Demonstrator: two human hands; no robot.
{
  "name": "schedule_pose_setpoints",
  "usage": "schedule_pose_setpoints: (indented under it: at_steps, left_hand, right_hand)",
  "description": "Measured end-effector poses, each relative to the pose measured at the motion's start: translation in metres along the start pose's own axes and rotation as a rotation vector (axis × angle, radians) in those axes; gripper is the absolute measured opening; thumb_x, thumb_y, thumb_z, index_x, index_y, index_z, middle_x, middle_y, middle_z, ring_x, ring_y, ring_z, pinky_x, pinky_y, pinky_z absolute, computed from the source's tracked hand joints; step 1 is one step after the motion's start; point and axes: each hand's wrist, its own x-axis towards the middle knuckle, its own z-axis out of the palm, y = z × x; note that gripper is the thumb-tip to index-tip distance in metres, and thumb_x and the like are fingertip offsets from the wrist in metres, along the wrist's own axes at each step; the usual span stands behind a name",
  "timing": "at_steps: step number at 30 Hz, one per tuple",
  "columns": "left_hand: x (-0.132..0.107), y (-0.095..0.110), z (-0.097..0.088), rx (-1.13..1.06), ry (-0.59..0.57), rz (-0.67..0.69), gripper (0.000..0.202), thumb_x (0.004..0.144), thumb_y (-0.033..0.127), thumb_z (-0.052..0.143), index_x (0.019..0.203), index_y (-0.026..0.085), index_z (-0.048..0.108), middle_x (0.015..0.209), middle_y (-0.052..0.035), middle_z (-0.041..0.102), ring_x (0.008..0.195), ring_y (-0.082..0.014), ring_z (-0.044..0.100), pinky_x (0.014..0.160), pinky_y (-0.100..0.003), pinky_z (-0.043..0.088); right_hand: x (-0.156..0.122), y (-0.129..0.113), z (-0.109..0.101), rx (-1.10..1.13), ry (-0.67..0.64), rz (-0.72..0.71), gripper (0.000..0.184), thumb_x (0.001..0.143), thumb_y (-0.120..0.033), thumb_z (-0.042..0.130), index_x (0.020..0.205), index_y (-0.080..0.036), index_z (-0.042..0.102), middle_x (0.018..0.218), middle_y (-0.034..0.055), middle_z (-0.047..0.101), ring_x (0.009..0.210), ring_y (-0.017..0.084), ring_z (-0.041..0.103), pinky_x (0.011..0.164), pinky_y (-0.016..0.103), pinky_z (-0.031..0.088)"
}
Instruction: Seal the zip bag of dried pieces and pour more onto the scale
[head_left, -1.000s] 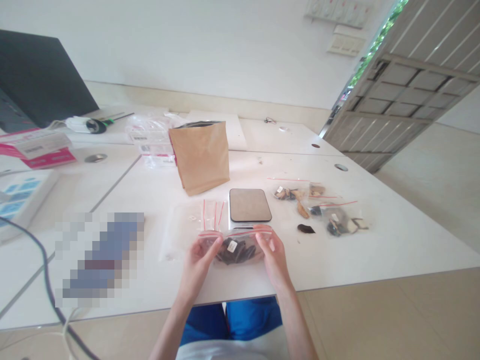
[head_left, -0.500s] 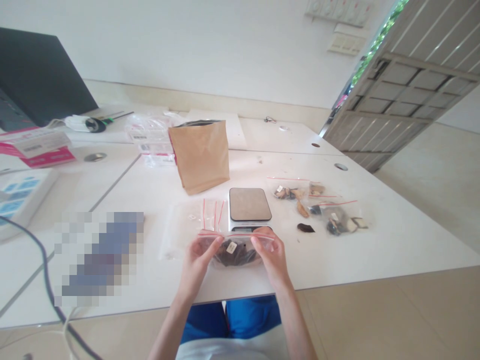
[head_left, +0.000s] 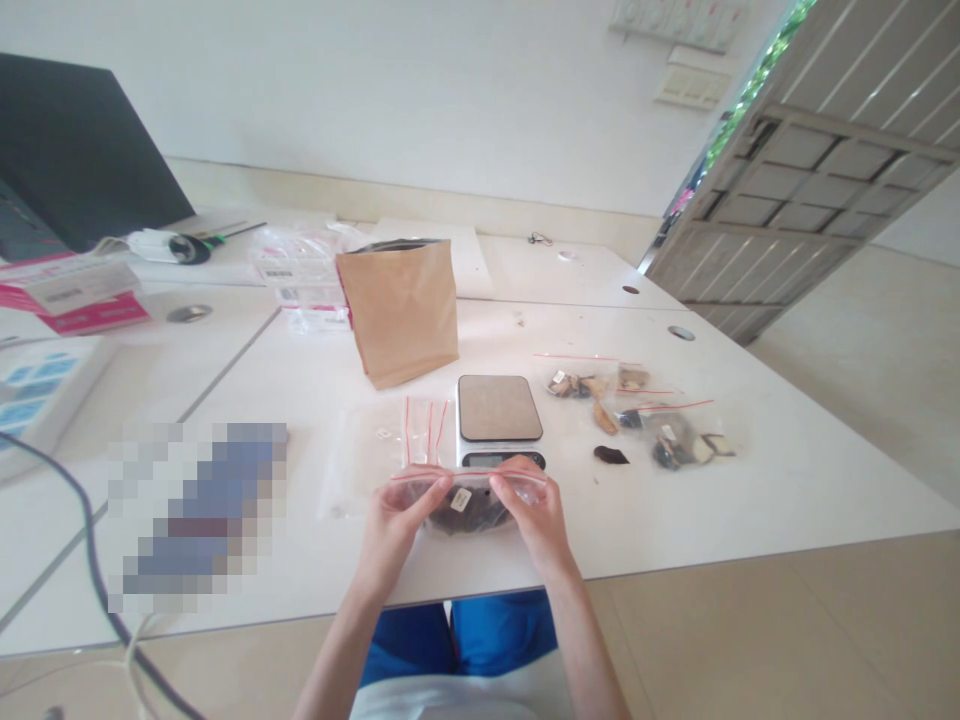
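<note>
Between my hands, near the table's front edge, is a clear zip bag (head_left: 480, 512) with dark pieces and a small white label in it. My left hand (head_left: 407, 508) pinches the red zip strip toward its left side. Thumb and fingers of my right hand (head_left: 526, 500) pinch the same strip right of its middle. Just beyond the bag stands a kitchen scale (head_left: 499, 408) with a bare metal plate; its display is partly behind my right fingers. Flat zip bags (head_left: 367, 440) with red strips lie to the left of the scale.
Right of the scale lie filled zip bags (head_left: 577, 384), a tan piece (head_left: 604, 418) and a dark piece (head_left: 611, 456). A brown paper pouch (head_left: 401, 315) stands behind. At left are a pixelated object (head_left: 210, 510), a cable (head_left: 90, 520) and pink-white boxes (head_left: 90, 295).
My right hand has slid left along the zip strip, closer to my left hand. More of the scale's display shows now. My left hand has barely moved.
</note>
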Motion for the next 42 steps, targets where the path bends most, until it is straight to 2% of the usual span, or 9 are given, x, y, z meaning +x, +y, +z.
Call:
schedule_pose_setpoints:
  at_steps: [4, 7, 11, 15, 25, 30, 34, 38, 42]
  left_hand:
    - [0.000, 0.004, -0.001, 0.078, 0.032, 0.071, 0.025, 0.073, 0.042, 0.071, 0.074, 0.016, 0.073, 0.086, -0.0055, 0.071, 0.084, -0.0179, 0.065, 0.074, -0.023, 0.051]
    - [0.000, 0.006, -0.002, 0.073, -0.023, 0.071, 0.026, 0.074, 0.042, 0.071, 0.076, 0.017, 0.074, 0.089, -0.0061, 0.072, 0.086, -0.0185, 0.065, 0.076, -0.024, 0.051]
    - [0.001, 0.007, -0.001, 0.047, -0.092, 0.036, 0.028, 0.071, 0.042, 0.073, 0.082, 0.016, 0.074, 0.088, -0.0069, 0.072, 0.079, -0.0188, 0.067, 0.071, -0.026, 0.053]
    - [0.000, 0.008, 0.003, 0.027, -0.063, 0.057, 0.025, 0.070, 0.041, 0.073, 0.074, 0.016, 0.074, 0.084, -0.0075, 0.073, 0.080, -0.0204, 0.068, 0.072, -0.026, 0.054]
    - [-0.005, 0.004, 0.009, 0.134, 0.058, 0.169, 0.019, 0.076, 0.038, 0.070, 0.073, 0.020, 0.075, 0.081, -0.0052, 0.073, 0.081, -0.0182, 0.066, 0.074, -0.024, 0.051]
    - [-0.004, 0.006, 0.007, 0.108, -0.010, 0.174, 0.019, 0.076, 0.037, 0.070, 0.075, 0.019, 0.075, 0.083, -0.0057, 0.073, 0.084, -0.0187, 0.067, 0.074, -0.024, 0.052]
    - [-0.002, 0.008, 0.006, 0.131, -0.014, 0.178, 0.021, 0.075, 0.038, 0.071, 0.072, 0.018, 0.075, 0.080, -0.0060, 0.072, 0.079, -0.0188, 0.067, 0.069, -0.024, 0.053]
    - [-0.001, 0.009, 0.004, 0.154, 0.002, 0.203, 0.022, 0.075, 0.039, 0.071, 0.070, 0.018, 0.074, 0.079, -0.0068, 0.071, 0.077, -0.0187, 0.066, 0.069, -0.025, 0.054]
    - [-0.002, 0.009, 0.007, 0.147, 0.031, 0.209, 0.023, 0.072, 0.039, 0.073, 0.068, 0.017, 0.073, 0.077, -0.0070, 0.071, 0.075, -0.0192, 0.066, 0.068, -0.026, 0.055]
  right_hand:
    - [0.000, 0.003, -0.001, -0.009, 0.015, 0.002, 0.022, 0.076, -0.038, 0.069, 0.068, -0.019, 0.063, 0.066, -0.0015, 0.056, 0.064, 0.012, 0.054, 0.061, 0.023, 0.042]
    - [0.001, 0.004, -0.005, 0.002, -0.018, 0.005, 0.022, 0.076, -0.039, 0.069, 0.070, -0.019, 0.065, 0.073, -0.0001, 0.059, 0.067, 0.013, 0.054, 0.061, 0.023, 0.042]
    - [0.001, -0.001, -0.010, 0.009, -0.134, -0.013, 0.020, 0.079, -0.040, 0.066, 0.077, -0.020, 0.069, 0.083, 0.0031, 0.066, 0.082, 0.017, 0.061, 0.074, 0.027, 0.046]
    - [0.000, -0.004, -0.009, 0.003, -0.189, -0.016, 0.018, 0.078, -0.038, 0.068, 0.084, -0.022, 0.072, 0.088, 0.0033, 0.068, 0.089, 0.019, 0.063, 0.080, 0.030, 0.048]
    - [-0.004, -0.002, 0.005, -0.097, 0.032, -0.130, 0.017, 0.078, -0.034, 0.068, 0.069, -0.020, 0.072, 0.071, 0.0027, 0.063, 0.072, 0.017, 0.060, 0.065, 0.027, 0.048]
    - [-0.003, -0.007, 0.004, -0.100, -0.036, -0.156, 0.015, 0.079, -0.034, 0.067, 0.075, -0.020, 0.074, 0.075, 0.0046, 0.067, 0.080, 0.019, 0.062, 0.074, 0.031, 0.049]
    - [-0.002, -0.011, 0.006, -0.023, -0.110, -0.119, 0.012, 0.077, -0.033, 0.070, 0.079, -0.021, 0.075, 0.085, 0.0059, 0.070, 0.087, 0.021, 0.065, 0.079, 0.032, 0.051]
    - [-0.001, -0.013, 0.010, -0.018, -0.098, -0.105, 0.010, 0.074, -0.031, 0.073, 0.075, -0.022, 0.073, 0.083, 0.0055, 0.070, 0.084, 0.020, 0.065, 0.077, 0.033, 0.053]
    - [-0.002, -0.013, 0.018, -0.104, -0.016, -0.186, 0.007, 0.075, -0.028, 0.071, 0.072, -0.022, 0.072, 0.075, 0.0042, 0.067, 0.078, 0.019, 0.064, 0.074, 0.032, 0.052]
